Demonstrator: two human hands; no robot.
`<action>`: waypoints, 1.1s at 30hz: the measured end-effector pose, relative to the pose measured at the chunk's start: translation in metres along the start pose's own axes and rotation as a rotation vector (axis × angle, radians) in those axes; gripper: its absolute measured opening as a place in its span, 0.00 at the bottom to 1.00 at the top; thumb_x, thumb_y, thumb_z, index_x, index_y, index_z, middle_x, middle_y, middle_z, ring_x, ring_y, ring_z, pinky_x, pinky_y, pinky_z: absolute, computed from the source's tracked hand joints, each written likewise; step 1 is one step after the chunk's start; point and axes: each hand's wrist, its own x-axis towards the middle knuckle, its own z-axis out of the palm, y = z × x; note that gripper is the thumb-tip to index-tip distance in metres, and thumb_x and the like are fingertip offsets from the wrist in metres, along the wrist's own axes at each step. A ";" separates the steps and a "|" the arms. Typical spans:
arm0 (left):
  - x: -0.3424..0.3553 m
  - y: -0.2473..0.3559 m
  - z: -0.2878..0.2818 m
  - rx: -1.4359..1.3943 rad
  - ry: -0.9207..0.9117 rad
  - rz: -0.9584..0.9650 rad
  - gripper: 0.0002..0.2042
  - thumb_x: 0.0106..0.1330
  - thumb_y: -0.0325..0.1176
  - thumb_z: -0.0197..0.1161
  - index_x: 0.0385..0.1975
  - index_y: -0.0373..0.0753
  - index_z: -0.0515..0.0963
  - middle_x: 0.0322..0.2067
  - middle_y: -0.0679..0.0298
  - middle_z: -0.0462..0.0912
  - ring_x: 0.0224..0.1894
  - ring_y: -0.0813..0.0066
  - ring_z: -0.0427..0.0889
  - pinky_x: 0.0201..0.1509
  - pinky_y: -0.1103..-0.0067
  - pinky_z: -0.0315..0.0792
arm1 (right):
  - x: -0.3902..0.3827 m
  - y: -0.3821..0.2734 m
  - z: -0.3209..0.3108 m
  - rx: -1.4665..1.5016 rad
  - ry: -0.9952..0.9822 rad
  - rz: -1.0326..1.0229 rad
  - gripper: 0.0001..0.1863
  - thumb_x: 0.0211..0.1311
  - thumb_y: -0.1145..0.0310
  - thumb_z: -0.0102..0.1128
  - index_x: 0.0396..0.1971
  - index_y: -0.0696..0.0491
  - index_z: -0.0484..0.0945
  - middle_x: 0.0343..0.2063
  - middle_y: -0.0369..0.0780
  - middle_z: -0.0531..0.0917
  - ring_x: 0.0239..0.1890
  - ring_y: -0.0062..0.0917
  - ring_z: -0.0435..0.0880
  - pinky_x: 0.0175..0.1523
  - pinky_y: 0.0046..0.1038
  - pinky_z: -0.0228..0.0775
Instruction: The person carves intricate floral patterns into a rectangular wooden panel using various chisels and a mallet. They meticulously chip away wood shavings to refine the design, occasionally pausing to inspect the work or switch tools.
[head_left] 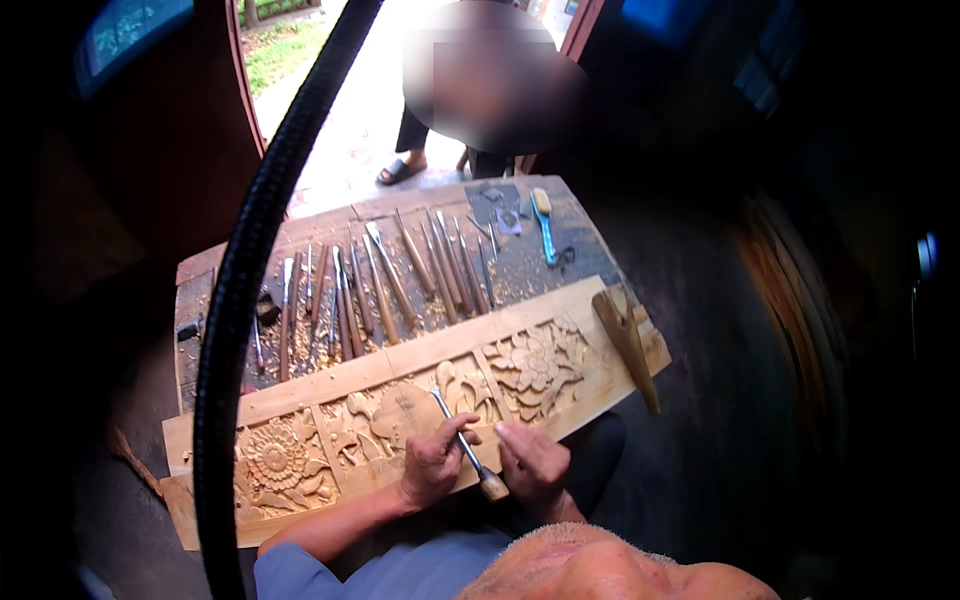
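A long pale wooden board (385, 362) with carved flowers and leaves lies slantwise before me. My left hand (432, 462) is closed around the metal shank of a carving chisel (493, 486), whose blade tip rests near the relief in the board's middle. The wooden chisel handle points down and to the right, toward me. Right beside it, my right hand (535, 466) is curled closed, thumb side up. Its palm is hidden, so whether it grips or touches anything cannot be made out. A round carved flower (280, 455) fills the left panel.
Several chisels and gouges (385, 275) lie in a row on the worn workbench (570, 200) among wood shavings. A blue brush (546, 228) lies at the far right. A tapering brown wooden piece (626, 350) rests across the board's right end. A black cable (222, 390) crosses the left side. Another person (485, 85) is beyond the bench.
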 end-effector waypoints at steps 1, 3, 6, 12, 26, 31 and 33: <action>0.001 -0.001 0.002 0.001 0.009 0.025 0.16 0.73 0.19 0.57 0.57 0.36 0.81 0.32 0.58 0.91 0.31 0.73 0.89 0.36 0.77 0.81 | 0.000 -0.009 -0.002 0.064 -0.033 0.031 0.21 0.55 0.83 0.73 0.51 0.58 0.86 0.38 0.46 0.91 0.41 0.40 0.93 0.45 0.35 0.87; 0.000 -0.002 -0.001 -0.011 -0.013 -0.026 0.16 0.72 0.18 0.55 0.57 0.34 0.82 0.33 0.59 0.91 0.32 0.78 0.88 0.39 0.79 0.81 | -0.003 -0.018 -0.002 0.119 -0.094 0.034 0.22 0.55 0.77 0.78 0.52 0.55 0.86 0.41 0.44 0.92 0.40 0.36 0.93 0.43 0.33 0.86; 0.001 -0.008 -0.001 -0.002 -0.061 0.062 0.18 0.72 0.17 0.55 0.58 0.34 0.81 0.37 0.57 0.91 0.36 0.76 0.90 0.41 0.77 0.83 | -0.002 -0.030 -0.007 0.131 -0.190 -0.021 0.21 0.55 0.75 0.78 0.51 0.55 0.86 0.44 0.43 0.91 0.40 0.34 0.93 0.43 0.31 0.86; 0.000 0.011 0.003 -0.017 0.083 0.032 0.22 0.70 0.20 0.64 0.64 0.39 0.78 0.38 0.55 0.93 0.30 0.66 0.92 0.34 0.73 0.84 | -0.003 -0.031 -0.010 0.248 -0.200 -0.031 0.13 0.57 0.77 0.76 0.42 0.59 0.85 0.44 0.46 0.90 0.39 0.34 0.93 0.43 0.30 0.86; -0.061 0.032 -0.016 0.071 0.146 0.171 0.05 0.64 0.24 0.73 0.38 0.36 0.88 0.30 0.56 0.90 0.30 0.60 0.90 0.32 0.72 0.82 | 0.091 -0.007 0.031 1.071 0.124 0.823 0.11 0.75 0.73 0.62 0.53 0.60 0.81 0.55 0.51 0.86 0.52 0.35 0.89 0.54 0.38 0.87; -0.055 0.019 -0.024 0.212 0.067 0.178 0.03 0.65 0.27 0.71 0.37 0.38 0.86 0.29 0.58 0.89 0.29 0.60 0.89 0.31 0.69 0.80 | 0.150 -0.011 0.093 1.088 -0.100 0.711 0.12 0.77 0.70 0.63 0.51 0.64 0.84 0.46 0.47 0.89 0.45 0.30 0.92 0.49 0.33 0.91; -0.052 0.011 -0.020 0.153 0.081 0.160 0.04 0.65 0.27 0.71 0.38 0.39 0.88 0.29 0.57 0.89 0.29 0.59 0.89 0.31 0.70 0.80 | 0.170 -0.010 0.122 1.130 -0.170 0.687 0.11 0.78 0.71 0.63 0.51 0.63 0.83 0.46 0.47 0.89 0.44 0.30 0.92 0.49 0.32 0.91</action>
